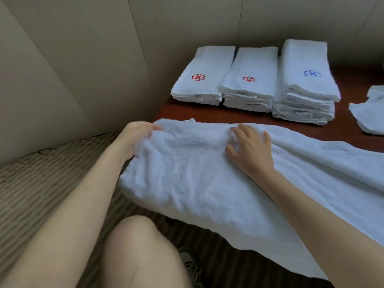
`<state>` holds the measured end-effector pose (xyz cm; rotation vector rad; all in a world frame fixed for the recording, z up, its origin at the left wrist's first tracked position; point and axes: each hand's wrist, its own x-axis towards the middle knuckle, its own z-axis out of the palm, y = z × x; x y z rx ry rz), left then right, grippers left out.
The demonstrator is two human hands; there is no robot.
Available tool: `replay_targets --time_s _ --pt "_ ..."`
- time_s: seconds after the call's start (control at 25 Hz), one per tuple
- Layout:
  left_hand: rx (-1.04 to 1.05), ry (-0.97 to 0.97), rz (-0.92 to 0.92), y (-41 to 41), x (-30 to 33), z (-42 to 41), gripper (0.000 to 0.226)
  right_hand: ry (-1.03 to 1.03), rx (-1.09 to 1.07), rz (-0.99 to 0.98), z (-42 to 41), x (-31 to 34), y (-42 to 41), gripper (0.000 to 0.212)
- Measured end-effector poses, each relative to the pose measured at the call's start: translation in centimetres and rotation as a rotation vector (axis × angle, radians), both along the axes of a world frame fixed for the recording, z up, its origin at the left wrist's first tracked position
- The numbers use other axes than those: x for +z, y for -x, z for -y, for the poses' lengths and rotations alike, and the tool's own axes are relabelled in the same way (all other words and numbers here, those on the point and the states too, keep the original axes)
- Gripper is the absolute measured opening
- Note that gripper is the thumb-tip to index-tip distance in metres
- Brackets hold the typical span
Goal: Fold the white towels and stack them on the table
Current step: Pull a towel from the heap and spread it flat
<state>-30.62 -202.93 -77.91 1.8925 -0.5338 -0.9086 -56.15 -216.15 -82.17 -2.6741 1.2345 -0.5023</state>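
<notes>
A large fluffy white towel [207, 173] drapes over the reddish-brown wooden bench [187, 110], its left edge pinched by the left hand [135, 138], the right hand [251, 150] flat on it with fingers spread, before three stacks of folded white towels [249, 80]

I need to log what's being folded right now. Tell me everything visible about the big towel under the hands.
The big towel is plain white, thick, fluffy terry with no visible emblem. It lies lengthwise across the table's near edge, partly folded at its left end, its front edge hanging over. Its surface is rumpled and it runs out of view to the right. The left hand grips its left end; the right hand lies flat on top, fingers spread.
</notes>
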Motion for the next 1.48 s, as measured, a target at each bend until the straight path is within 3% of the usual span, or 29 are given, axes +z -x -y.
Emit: replay_targets --time_s 0.08,0.16,0.28,0.36,0.4,0.52,0.6,0.72,0.8,1.04,1.08,1.16,1.24,1.36,1.4,1.48 --pt "-0.147 -0.129 -0.168 -0.4 1.0 0.6 0.045 -0.021 0.006 -0.031 0.0 -0.1 -0.1 0.044" --pt "-0.212 -0.193 -0.154 -0.2 2.3 1.9 0.061 -0.027 -0.005 -0.033 -0.1 0.0 -0.1 0.042" --pt "-0.101 -0.321 0.191 0.2 2.9 4.0 0.060 0.000 -0.064 0.017 0.1 0.6 -0.7 0.032" --pt "-0.141 -0.352 0.281 1.1 3.0 4.8 0.047 0.005 -0.078 0.069 0.7 1.5 -1.6 0.030" --pt "-0.216 -0.269 0.257 1.3 3.1 5.3 0.042 -0.020 -0.060 0.103 0.9 1.9 -2.2 0.031" --pt "-0.463 0.248 0.048 1.3 4.5 4.0 0.051 -0.168 0.027 0.197 1.4 3.1 -3.6 0.038" --pt "-0.393 0.364 0.075 0.1 3.2 2.2 0.051 -0.253 0.031 0.171 1.5 3.7 -4.6 0.043" --pt "-0.246 -0.021 0.512 -1.5 0.3 0.5 0.050 -0.365 0.026 0.043 1.3 3.8 -6.4 0.032" --pt "-0.248 -0.200 0.637 -2.0 0.3 1.3 0.048 -0.353 0.043 -0.024 0.8 3.3 -7.1 0.028" --pt "-0.667 -0.225 0.838 1.6 1.5 6.2 0.019 -0.238 0.099 0.031 0.0 2.7 -6.7 0.025" --pt "-0.605 -0.149 0.825 1.9 1.3 6.9 0.015 -0.193 0.090 0.090 0.0 2.7 -6.4 0.024" --pt "-0.267 0.070 0.643 1.1 1.3 7.7 0.015 -0.098 0.038 0.266 0.1 3.0 -5.6 0.023" --pt "0.067 0.086 0.550 -0.7 0.8 8.2 0.024 -0.024 0.022 0.349 0.3 3.0 -4.6 0.026" --pt "0.121 -0.389 0.738 -0.4 0.0 8.0 0.044 -0.056 0.091 -0.035 0.6 1.7 -3.4 0.035" --pt "0.101 -0.401 0.864 0.8 0.2 7.9 0.050 -0.092 0.121 -0.131 0.6 1.1 -3.2 0.037" --pt "-0.066 -0.203 1.126 4.0 0.0 8.1 0.049 -0.156 0.168 -0.114 0.7 0.6 -2.5 0.040"
